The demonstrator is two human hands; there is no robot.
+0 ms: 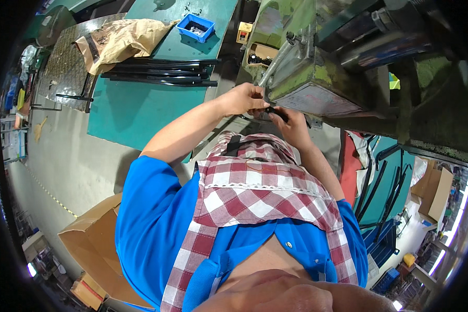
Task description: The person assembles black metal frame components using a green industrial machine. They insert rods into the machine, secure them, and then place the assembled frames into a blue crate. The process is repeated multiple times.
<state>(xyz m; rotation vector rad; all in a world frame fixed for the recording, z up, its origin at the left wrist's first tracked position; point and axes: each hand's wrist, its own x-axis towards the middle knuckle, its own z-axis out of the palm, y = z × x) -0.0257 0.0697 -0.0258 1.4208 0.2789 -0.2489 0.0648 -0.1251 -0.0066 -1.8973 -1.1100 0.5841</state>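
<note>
Left hand (243,99) and right hand (291,124) both pinch a thin black metal part (273,111) beneath the worn green machine (317,73), at 12 o'clock.

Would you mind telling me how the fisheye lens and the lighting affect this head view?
Head view: straight edges bow near the rim, such as the green table; corners are black vignette; bright lamps glare at the lower right; the left hand and right hand at the green machine are evenly lit and sharp.
</note>
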